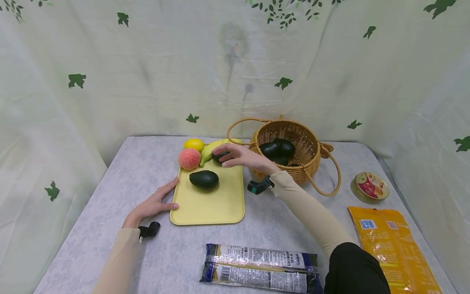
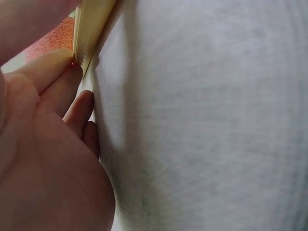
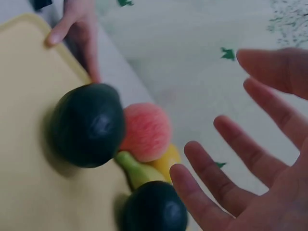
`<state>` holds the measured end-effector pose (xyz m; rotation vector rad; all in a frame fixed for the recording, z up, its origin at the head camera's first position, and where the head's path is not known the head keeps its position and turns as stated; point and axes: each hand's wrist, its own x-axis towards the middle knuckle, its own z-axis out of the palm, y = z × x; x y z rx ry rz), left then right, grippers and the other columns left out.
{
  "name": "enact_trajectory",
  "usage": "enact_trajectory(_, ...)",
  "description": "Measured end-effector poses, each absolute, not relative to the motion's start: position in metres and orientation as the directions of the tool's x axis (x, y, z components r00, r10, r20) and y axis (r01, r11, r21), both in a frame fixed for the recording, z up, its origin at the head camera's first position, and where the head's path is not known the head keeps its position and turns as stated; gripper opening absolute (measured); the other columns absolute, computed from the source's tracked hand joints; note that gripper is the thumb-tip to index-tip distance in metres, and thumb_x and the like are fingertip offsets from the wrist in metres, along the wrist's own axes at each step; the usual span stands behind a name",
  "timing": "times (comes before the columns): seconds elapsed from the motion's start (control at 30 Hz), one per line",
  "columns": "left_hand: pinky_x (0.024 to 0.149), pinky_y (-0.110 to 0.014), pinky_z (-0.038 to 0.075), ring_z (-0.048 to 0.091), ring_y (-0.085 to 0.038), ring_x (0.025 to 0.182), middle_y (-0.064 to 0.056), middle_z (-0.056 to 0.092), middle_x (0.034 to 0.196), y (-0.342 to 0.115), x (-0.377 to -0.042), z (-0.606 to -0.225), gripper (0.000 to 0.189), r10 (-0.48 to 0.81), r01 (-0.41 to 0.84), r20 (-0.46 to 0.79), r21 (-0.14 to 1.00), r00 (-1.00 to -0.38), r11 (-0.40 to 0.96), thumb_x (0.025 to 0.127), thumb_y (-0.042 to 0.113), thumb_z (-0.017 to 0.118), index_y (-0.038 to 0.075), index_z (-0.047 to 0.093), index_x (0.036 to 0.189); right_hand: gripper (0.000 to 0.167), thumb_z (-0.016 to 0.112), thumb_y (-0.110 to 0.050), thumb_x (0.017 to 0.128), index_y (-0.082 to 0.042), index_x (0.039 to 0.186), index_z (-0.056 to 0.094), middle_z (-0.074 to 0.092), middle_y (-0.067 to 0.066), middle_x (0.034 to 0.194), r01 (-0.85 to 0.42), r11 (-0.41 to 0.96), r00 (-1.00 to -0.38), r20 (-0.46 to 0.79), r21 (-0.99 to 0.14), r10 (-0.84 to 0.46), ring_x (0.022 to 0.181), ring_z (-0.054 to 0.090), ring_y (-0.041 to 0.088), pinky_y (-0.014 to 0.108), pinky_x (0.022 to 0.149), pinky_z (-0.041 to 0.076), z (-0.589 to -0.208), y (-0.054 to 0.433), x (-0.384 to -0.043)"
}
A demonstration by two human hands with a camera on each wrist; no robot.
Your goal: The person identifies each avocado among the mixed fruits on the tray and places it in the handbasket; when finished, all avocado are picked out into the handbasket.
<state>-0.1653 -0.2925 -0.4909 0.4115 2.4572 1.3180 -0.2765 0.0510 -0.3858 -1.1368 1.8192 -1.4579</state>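
Observation:
A yellow tray carries a dark avocado near its middle. Along the tray's far end are a pink peach, a lemon, a banana and another avocado, partly covered by the right hand in the head view. My left hand rests against the tray's left edge, thumb and fingertips at the rim. Over the back right of the tray hovers my right hand, fingers spread and holding nothing. Right of it stands a wicker basket with several dark avocados inside.
A round tin sits at the right of the table, with an orange packet in front of it. A long blue and white packet lies at the near edge. The basket's handles stick out sideways. A patterned curtain hangs behind.

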Motion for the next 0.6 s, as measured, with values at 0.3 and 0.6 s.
enact_trajectory(0.3, 0.108, -0.064, 0.002, -0.002, -0.041, 0.142, -0.015, 0.005, 0.159, -0.293, -0.165, -0.490, 0.092, 0.395, 0.100, -0.146, 0.837, -0.907, 0.538, 0.086, 0.021, 0.073, 0.011, 0.013, 0.155, 0.050, 0.061, 0.002, 0.089, -0.001, 0.137, 0.047, 0.046, 0.008, 0.140, -0.253, 0.133, -0.400, -0.022, -0.958, -0.916, 0.135, 0.033, 0.032, 0.045, 0.111, 0.025, -0.416, 0.024, -0.286)
enact_trajectory(0.6, 0.107, -0.065, 0.002, -0.002, -0.041, 0.142, -0.015, 0.004, 0.159, -0.292, -0.165, -0.489, 0.092, 0.399, 0.103, -0.140, 0.842, -0.906, 0.530, 0.086, 0.020, 0.073, 0.010, 0.012, 0.155, 0.050, 0.067, -0.007, 0.086, -0.008, 0.135, 0.055, 0.043, 0.009, 0.145, -0.431, 0.178, -0.309, -0.041, -0.885, -0.950, 0.131, 0.034, 0.009, 0.035, 0.111, 0.024, -0.433, 0.000, -0.287)
